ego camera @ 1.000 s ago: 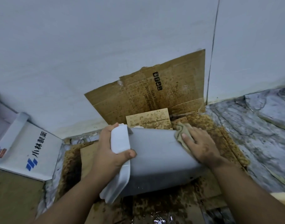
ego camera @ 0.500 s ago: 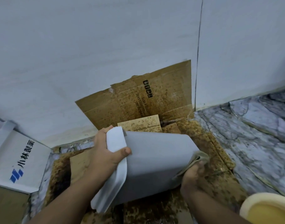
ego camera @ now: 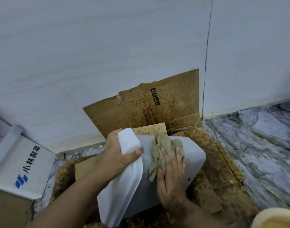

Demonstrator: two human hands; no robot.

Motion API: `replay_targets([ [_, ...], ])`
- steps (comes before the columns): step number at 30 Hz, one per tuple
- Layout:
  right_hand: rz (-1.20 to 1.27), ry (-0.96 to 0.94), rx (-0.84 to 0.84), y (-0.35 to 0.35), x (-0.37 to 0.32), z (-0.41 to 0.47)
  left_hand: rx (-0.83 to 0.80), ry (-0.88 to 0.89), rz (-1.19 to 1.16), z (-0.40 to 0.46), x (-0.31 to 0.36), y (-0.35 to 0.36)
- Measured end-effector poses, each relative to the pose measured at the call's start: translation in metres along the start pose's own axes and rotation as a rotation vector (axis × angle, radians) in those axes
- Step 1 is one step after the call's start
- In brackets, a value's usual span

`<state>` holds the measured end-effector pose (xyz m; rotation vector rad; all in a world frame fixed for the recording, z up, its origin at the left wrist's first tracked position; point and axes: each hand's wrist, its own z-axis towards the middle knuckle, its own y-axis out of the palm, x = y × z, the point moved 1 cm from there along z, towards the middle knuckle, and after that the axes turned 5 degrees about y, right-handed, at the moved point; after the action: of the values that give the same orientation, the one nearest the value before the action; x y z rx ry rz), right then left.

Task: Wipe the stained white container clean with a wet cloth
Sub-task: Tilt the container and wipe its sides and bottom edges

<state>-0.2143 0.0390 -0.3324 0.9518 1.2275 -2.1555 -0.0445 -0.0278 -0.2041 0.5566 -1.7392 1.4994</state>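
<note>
The white container (ego camera: 192, 158) lies tilted on its side over stained cardboard, its lid end (ego camera: 121, 196) toward me. My left hand (ego camera: 116, 155) grips the container's white top corner, thumb over the front. My right hand (ego camera: 171, 178) presses a crumpled beige cloth (ego camera: 162, 145) flat against the container's upper face, fingers spread over the cloth's lower part. The container's underside is hidden.
Grease-speckled cardboard (ego camera: 157, 106) leans against the white wall and more cardboard (ego camera: 223, 175) lies under the container. A white box with blue print (ego camera: 22, 163) sits at left. Grey marble floor (ego camera: 264, 153) runs right. A cream round rim (ego camera: 276, 218) shows at bottom right.
My right hand and the cloth moved from the container's right lower edge up onto its top face. The left hand kept its grip on the corner.
</note>
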Motion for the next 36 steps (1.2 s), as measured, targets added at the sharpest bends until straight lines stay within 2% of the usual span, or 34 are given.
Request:
replay_targets([
  [1, 0.003, -0.104, -0.041, -0.002, -0.005, 0.008, -0.072, 0.012, 0.028, 0.002, -0.001, -0.007],
  [3, 0.013, -0.155, -0.124, -0.012, -0.004, 0.024, -0.242, 0.052, 0.079, 0.005, -0.004, -0.025],
  [5, 0.029, -0.079, -0.151, -0.016, 0.011, 0.038, -0.368, 0.097, 0.105, 0.006, -0.006, -0.038],
  [6, 0.067, 0.006, -0.137, -0.018, 0.019, 0.044, -0.382, 0.129, 0.133, 0.006, -0.008, -0.040],
  [10, 0.427, 0.287, -0.109, -0.038, 0.006, 0.056, -0.258, 0.191, 0.239, -0.003, -0.007, -0.020],
  [13, 0.665, 0.443, 0.076, -0.061, -0.027, 0.053, -0.182, 0.225, 0.304, -0.005, 0.000, -0.005],
  [15, 0.747, 0.501, 0.127, -0.067, -0.040, 0.046, -0.140, 0.237, 0.376, -0.003, 0.005, -0.001],
  [17, 0.704, 0.430, 0.119, -0.068, -0.053, 0.037, -0.112, 0.247, 0.455, 0.001, 0.007, 0.001],
  [19, 0.617, 0.223, 0.098, -0.065, -0.060, 0.024, -0.109, 0.238, 0.453, 0.004, 0.008, 0.001],
  [21, 0.425, 0.045, 0.138, -0.062, -0.059, 0.011, -0.135, 0.224, 0.311, 0.004, 0.009, 0.002],
  [23, 0.254, -0.046, 0.196, -0.063, -0.058, 0.003, -0.147, 0.237, 0.175, 0.001, 0.010, 0.006],
  [27, 0.090, -0.130, 0.068, -0.080, -0.052, 0.012, -0.130, 0.262, 0.123, -0.002, 0.008, 0.015],
  [31, 0.001, -0.132, -0.062, -0.097, -0.050, 0.025, -0.188, 0.242, 0.078, -0.001, 0.002, 0.010],
  [36, 0.172, -0.108, -0.038, -0.105, -0.052, 0.015, -0.181, 0.230, 0.094, -0.006, 0.005, 0.020],
])
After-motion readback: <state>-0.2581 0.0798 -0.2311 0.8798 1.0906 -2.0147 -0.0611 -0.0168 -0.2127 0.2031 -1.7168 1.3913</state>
